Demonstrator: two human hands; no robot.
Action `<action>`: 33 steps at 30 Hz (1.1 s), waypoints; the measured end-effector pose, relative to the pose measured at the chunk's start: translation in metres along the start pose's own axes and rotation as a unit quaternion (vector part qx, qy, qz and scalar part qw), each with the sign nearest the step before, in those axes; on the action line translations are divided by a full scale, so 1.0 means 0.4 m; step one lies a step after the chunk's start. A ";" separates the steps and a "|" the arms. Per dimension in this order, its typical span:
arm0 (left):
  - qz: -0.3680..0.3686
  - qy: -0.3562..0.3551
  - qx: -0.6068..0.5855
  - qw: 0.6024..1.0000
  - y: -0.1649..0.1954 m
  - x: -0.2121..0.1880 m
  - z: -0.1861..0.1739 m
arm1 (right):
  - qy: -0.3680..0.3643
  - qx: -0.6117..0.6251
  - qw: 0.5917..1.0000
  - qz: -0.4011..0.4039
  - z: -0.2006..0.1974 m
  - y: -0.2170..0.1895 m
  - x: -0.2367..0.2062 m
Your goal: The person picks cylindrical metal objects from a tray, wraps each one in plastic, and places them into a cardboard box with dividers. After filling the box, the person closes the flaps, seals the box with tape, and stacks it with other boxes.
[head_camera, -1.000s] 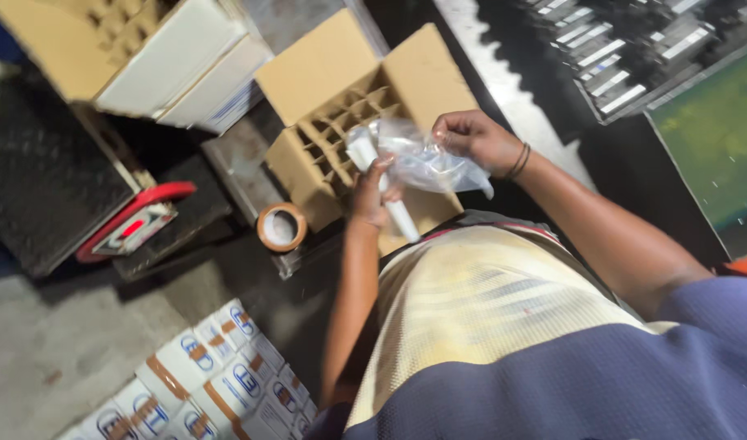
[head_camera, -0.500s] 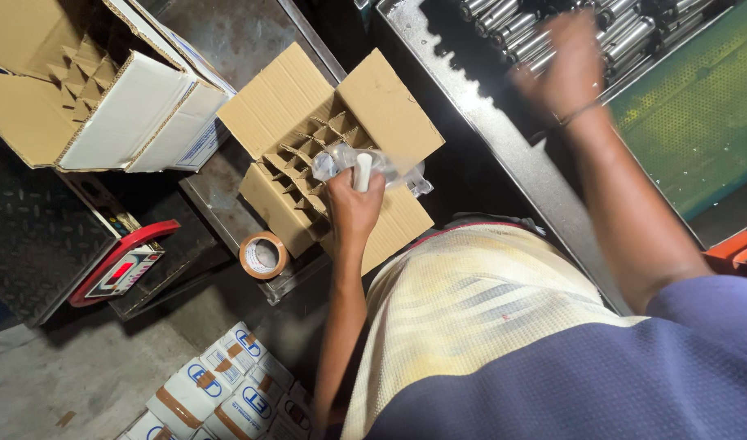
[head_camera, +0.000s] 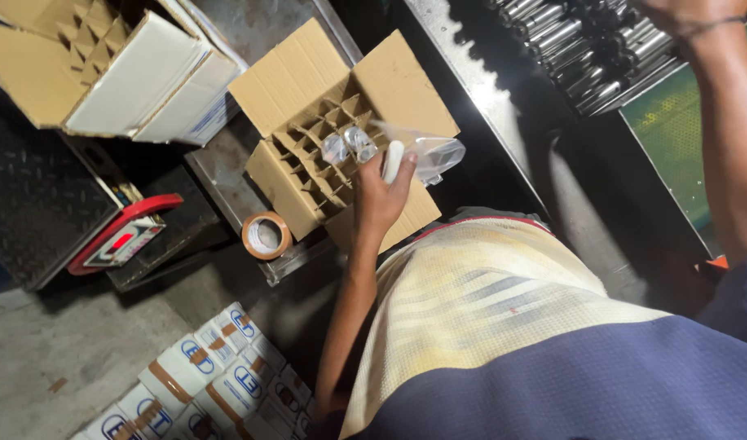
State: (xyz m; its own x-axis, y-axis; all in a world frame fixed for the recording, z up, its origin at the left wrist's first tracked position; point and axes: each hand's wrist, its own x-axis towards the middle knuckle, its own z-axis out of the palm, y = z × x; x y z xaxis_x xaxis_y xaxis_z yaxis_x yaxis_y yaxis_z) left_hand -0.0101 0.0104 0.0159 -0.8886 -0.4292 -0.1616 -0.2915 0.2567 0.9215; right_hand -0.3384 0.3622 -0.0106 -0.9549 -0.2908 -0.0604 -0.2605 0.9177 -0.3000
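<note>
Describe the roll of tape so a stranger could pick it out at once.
Start at the open cardboard box with the grid of dividers, where the left hand holds a plastic-bagged piece. Just below its lower-left corner lies the roll of tape. It is the only round thing there, a brown ring with a hollow middle.

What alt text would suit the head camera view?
The person's left hand holds a small white part in a clear plastic bag over an open cardboard box with dividers, while the right hand reaches toward metal parts on a bench.

At frame centre, the left hand (head_camera: 379, 198) holds a clear bag (head_camera: 426, 155) over the divided carton (head_camera: 341, 138); the right hand (head_camera: 689, 15) reaches the upper right.
</note>
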 end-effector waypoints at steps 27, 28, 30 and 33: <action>-0.005 0.245 0.275 0.930 -0.420 -0.042 -0.141 | 0.081 0.412 0.822 -0.385 0.230 -0.732 -0.458; 0.060 0.294 0.301 0.905 -0.441 -0.044 -0.132 | 0.021 0.335 0.857 -0.391 0.280 -0.762 -0.440; -0.056 0.246 0.179 0.951 -0.474 -0.042 -0.132 | -0.074 0.282 0.899 -0.326 0.349 -0.782 -0.422; -0.136 0.208 0.084 0.965 -0.485 -0.043 -0.143 | -0.149 0.372 0.898 -0.181 0.383 -0.763 -0.394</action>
State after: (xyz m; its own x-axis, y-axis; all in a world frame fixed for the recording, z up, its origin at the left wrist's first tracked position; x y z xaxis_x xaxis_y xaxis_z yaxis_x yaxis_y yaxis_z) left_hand 0.0821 -0.0814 -0.1398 -0.5623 -0.8021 -0.2012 -0.5785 0.2077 0.7888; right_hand -0.0865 0.0866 -0.0554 -0.7172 -0.6951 -0.0495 -0.2727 0.3453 -0.8980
